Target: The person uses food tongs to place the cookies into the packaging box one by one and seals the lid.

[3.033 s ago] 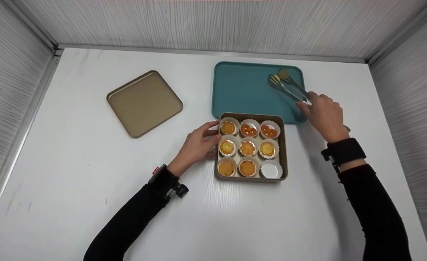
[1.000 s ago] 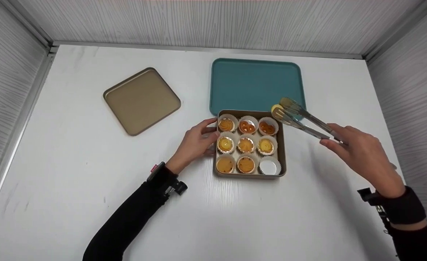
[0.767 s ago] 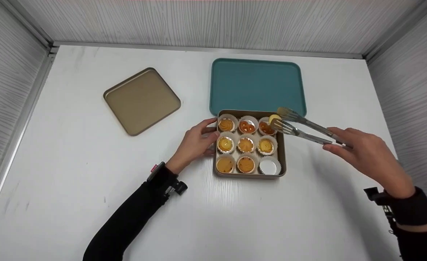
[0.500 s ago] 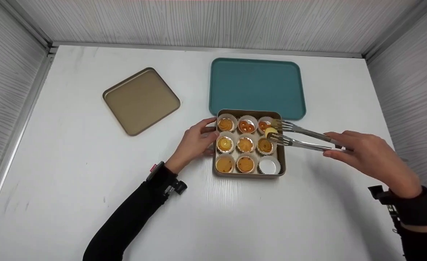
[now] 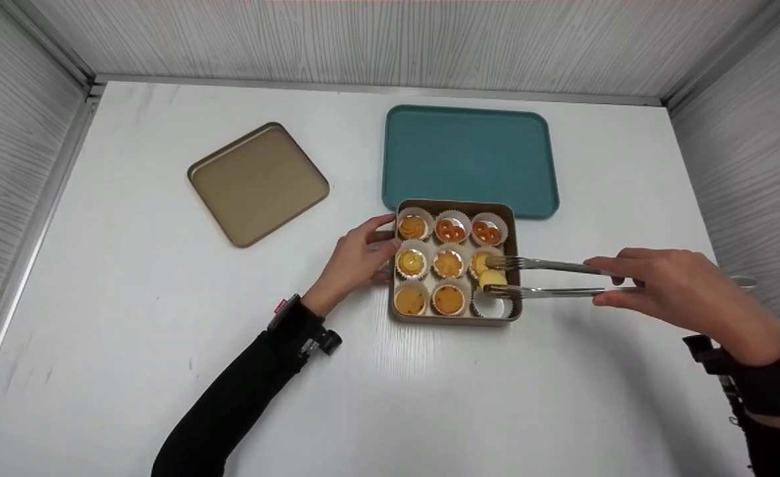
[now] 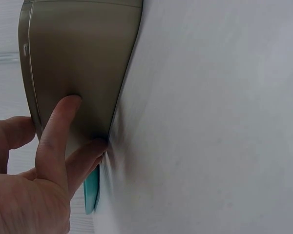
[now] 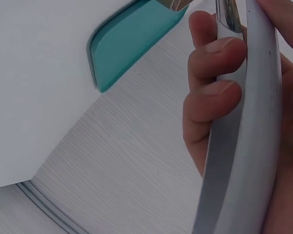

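In the head view, a bronze square tin holds several white paper cups with small yellow and orange pastries. My left hand rests its fingertips against the tin's left wall; the left wrist view shows fingers extended onto that wall. My right hand grips a pair of tongs, its fingers curled round the pale handles in the right wrist view. Between the tongs' slotted tips is a round yellow pastry, over the tin's right column. Just below it, the front-right paper cup shows its white bottom.
A teal tray lies right behind the tin. Off to the left is a flat bronze tray, turned at an angle on the white table. Grey wood-patterned panels border the table at back and sides.
My right hand has brought the tongs and yellow pastry from the teal tray toward me, over the tin's right side to the front-right cup. The left hand stays at the tin.
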Demonstrator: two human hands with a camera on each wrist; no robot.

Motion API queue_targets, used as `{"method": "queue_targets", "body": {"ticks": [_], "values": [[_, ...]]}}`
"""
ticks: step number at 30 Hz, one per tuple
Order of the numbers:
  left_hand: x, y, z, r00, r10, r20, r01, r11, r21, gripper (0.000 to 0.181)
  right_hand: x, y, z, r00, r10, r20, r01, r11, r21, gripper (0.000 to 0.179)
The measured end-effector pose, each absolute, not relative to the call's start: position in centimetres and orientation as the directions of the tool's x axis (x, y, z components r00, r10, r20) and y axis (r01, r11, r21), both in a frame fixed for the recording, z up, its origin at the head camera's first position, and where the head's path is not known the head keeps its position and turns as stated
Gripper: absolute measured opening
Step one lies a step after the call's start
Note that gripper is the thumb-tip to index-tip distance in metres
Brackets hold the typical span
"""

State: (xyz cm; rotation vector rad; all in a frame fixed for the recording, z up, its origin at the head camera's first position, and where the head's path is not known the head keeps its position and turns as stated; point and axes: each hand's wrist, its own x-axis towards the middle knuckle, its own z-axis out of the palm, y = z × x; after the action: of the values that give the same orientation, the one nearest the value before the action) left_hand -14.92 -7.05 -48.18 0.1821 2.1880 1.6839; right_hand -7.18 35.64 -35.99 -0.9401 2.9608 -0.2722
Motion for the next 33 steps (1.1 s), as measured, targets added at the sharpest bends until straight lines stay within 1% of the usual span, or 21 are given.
{"method": "queue_targets", "body": {"ticks": [9,16,24,33], "values": [[-14.8,-7.1,-48.2,-0.920,0.323,-0.223,-0.137,0.269,0.954,0.056,-6.9,34.7,-35.2,-0.799,-0.601,-0.006,-0.598,0.796,-0.096,0.045],[-14.8,-7.1,-48.1,-0.923,0.318,-0.214,-0.133,0.260,0.957,0.056,-7.3,34.0,-34.1,-0.800,-0.594,-0.084,-0.589,0.804,-0.075,0.045],[-14.8,-7.0,-48.2,-0.923,0.317,-0.220,-0.146,0.242,0.959,0.056,-7.9,32.5,-33.1,-0.797,-0.583,-0.158,-0.588,0.809,-0.019,0.050],[-14.8,-7.0,-48.0,-0.922,0.328,-0.206,-0.121,0.260,0.958,0.056,-8.2,31.8,-32.9,-0.818,-0.522,-0.241,-0.532,0.846,-0.030,0.051]]}}
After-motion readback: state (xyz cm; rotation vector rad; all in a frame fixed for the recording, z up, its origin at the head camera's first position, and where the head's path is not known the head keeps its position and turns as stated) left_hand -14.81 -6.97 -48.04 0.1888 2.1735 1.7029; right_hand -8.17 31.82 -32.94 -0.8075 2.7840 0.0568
